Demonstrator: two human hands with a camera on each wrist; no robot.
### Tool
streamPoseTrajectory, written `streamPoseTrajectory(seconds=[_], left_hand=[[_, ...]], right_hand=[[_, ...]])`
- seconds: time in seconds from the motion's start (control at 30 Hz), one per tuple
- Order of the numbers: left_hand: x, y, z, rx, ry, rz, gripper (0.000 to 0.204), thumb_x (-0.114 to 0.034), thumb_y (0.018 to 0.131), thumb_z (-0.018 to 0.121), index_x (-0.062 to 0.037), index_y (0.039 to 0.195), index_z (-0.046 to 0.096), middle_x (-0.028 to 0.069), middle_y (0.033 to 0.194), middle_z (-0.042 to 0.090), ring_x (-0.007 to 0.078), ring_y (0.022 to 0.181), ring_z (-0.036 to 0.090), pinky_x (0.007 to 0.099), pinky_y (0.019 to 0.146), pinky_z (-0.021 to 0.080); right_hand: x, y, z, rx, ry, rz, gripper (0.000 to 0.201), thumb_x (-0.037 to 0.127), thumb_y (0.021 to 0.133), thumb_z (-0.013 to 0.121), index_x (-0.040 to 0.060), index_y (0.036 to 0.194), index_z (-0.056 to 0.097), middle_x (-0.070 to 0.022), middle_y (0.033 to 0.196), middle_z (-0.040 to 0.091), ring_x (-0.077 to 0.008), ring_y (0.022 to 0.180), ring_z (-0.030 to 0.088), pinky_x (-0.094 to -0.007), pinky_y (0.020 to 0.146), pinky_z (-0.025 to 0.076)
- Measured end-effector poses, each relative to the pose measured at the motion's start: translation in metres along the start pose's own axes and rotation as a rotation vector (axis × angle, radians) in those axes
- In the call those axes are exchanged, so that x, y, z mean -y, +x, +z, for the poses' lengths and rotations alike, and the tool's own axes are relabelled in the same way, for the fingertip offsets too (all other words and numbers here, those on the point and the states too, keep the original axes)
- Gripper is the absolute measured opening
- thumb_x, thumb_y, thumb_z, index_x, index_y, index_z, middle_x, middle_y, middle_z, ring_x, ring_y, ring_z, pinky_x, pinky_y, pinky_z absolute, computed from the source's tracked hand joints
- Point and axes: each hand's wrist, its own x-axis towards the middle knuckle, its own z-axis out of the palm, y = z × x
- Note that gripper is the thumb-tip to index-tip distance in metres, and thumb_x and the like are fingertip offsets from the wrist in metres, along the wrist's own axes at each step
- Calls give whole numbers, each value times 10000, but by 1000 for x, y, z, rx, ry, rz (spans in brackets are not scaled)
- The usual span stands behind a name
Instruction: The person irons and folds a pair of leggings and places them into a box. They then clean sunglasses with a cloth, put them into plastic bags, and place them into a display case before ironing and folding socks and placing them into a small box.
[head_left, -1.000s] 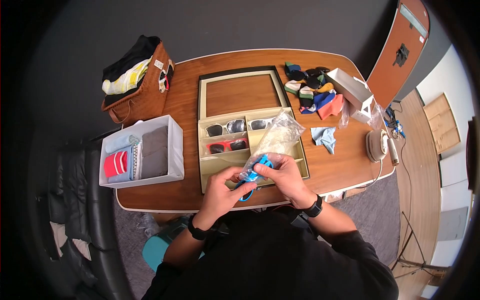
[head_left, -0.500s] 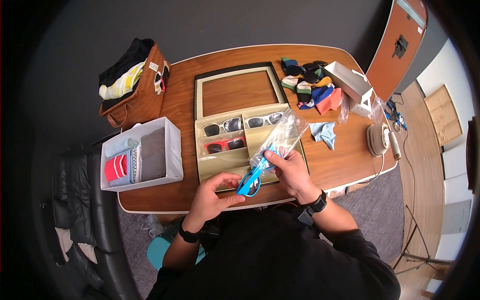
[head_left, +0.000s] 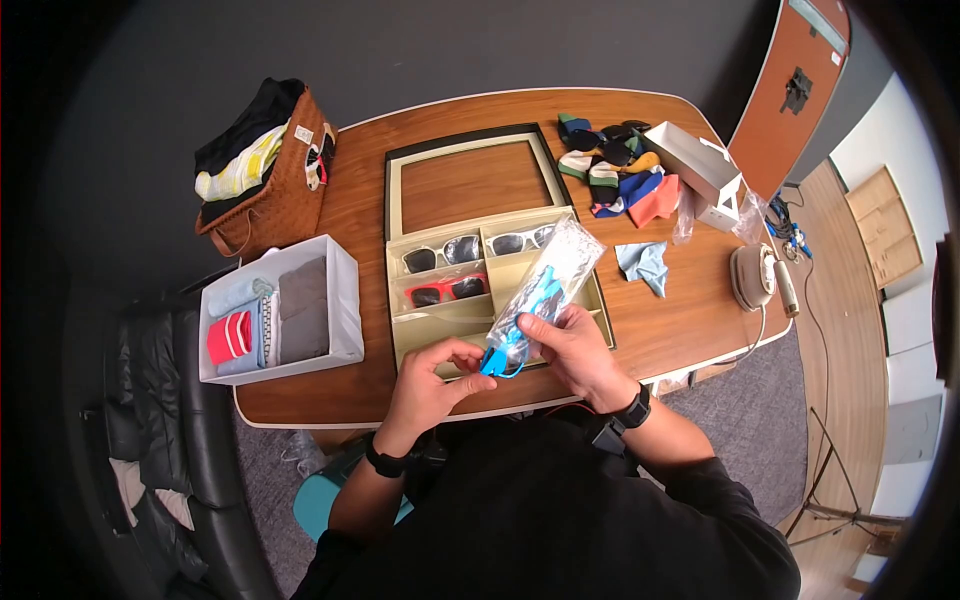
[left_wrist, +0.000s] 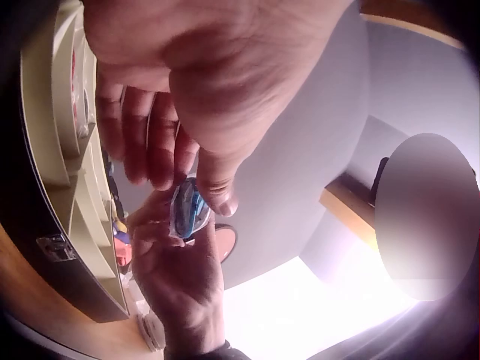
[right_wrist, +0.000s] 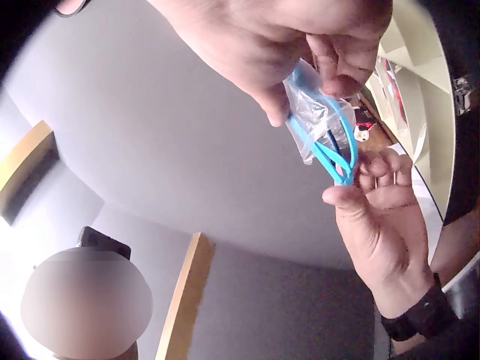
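Observation:
Blue-framed sunglasses (head_left: 489,362) lie mostly inside a clear plastic bag (head_left: 574,248), with one blue end sticking out of its near opening. My left hand (head_left: 428,392) pinches that end between thumb and fingers. The right hand (head_left: 583,356) grips the bag around the sunglasses, thumb on top. In the right wrist view the folded blue temples (right_wrist: 347,142) show past the plastic. Beneath the hands an open display case (head_left: 396,190) holds two white-framed sunglasses (head_left: 462,250) and a red-framed pair (head_left: 446,291) in its compartments.
On the left stand a white box (head_left: 345,300) of folded clothes and a brown basket (head_left: 300,185) of clothing. Several coloured cloths and sunglasses (head_left: 617,152), a white carton (head_left: 695,165), a light-blue cloth (head_left: 643,266) and a beige corded appliance (head_left: 752,278) lie to the right.
The blue sunglasses have slid farther into the plastic bag, which now lies straighter around them. My left hand moved away from the right one, then up along with the sunglasses' end.

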Motion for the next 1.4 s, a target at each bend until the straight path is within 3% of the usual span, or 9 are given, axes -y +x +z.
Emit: streamPoseTrajectory(seconds=[0.43, 0.63, 0.7, 0.83, 0.9, 1.07, 1.3, 1.37, 1.4], left_hand=[[0, 3, 1, -44, 70, -33, 296, -129, 803, 946, 2, 973, 742, 51, 877, 758, 145, 835, 682, 308, 822, 555], [-8, 4, -1, -22, 12, 70, 653, -166, 709, 1006, -43, 1269, 692, 93, 1163, 748, 204, 1050, 719, 339, 882, 574], [-20, 6, -10, 15, 254, 282, 812, -162, 687, 1000, -89, 1407, 633, 111, 1387, 668, 285, 1242, 669, 403, 982, 570], [-43, 14, -23, -12, 526, 587, 769, -131, 683, 967, -117, 1390, 665, 87, 1460, 629, 334, 1342, 602, 470, 1081, 526], [-59, 16, -23, 65, 774, 756, 711, -105, 693, 949, -107, 1351, 680, 99, 1474, 631, 401, 1410, 549, 550, 1154, 460], [-75, 33, -14, 253, 740, 823, 311, -142, 789, 865, -83, 1084, 791, 51, 1143, 744, 279, 1206, 695, 504, 1062, 502], [-73, 54, -3, 406, 603, 779, 319, -101, 762, 856, -47, 1064, 766, 98, 1080, 744, 293, 1048, 730, 440, 924, 555], [-68, 64, -3, 375, 612, 708, 319, -103, 762, 861, -36, 1058, 763, 101, 1050, 749, 298, 1006, 736, 439, 871, 570], [-63, 72, -4, 365, 606, 689, 331, -111, 767, 871, -23, 1068, 763, 119, 1035, 751, 313, 961, 738, 425, 834, 580]], right_hand=[[-5, -10, 14, 114, -207, -12, 207, 174, 989, 820, 18, 1116, 773, -50, 1020, 806, -84, 888, 719, -254, 771, 562], [-7, -8, 9, 47, -8, -9, 211, 166, 1016, 778, 4, 1146, 740, -55, 1030, 783, -111, 867, 711, -274, 755, 554], [-3, -8, 4, 87, 64, 47, 212, 163, 1027, 757, -8, 1150, 727, -66, 1043, 776, -139, 891, 727, -294, 791, 571], [-4, -8, -21, 437, 248, 320, 268, 182, 1009, 764, -25, 1170, 708, -109, 1107, 750, -169, 975, 719, -321, 853, 568], [-3, -12, -26, 685, 181, 448, 288, 179, 996, 789, -21, 1193, 723, -83, 1073, 775, -154, 973, 746, -266, 840, 591], [10, -14, -32, 842, -1, 539, 414, 243, 935, 860, -48, 1194, 719, -90, 1072, 763, -160, 948, 735, -299, 862, 594], [15, -21, -51, 817, 20, 575, 579, 352, 908, 875, -63, 1260, 677, -114, 1017, 739, -161, 862, 720, -260, 723, 567], [22, -16, -59, 797, 101, 605, 577, 401, 981, 799, -70, 1292, 679, -142, 1056, 763, -167, 902, 739, -258, 766, 592], [30, -16, -64, 729, 55, 487, 613, 451, 1030, 724, -66, 1351, 651, -171, 1068, 770, -171, 874, 740, -253, 740, 585]])
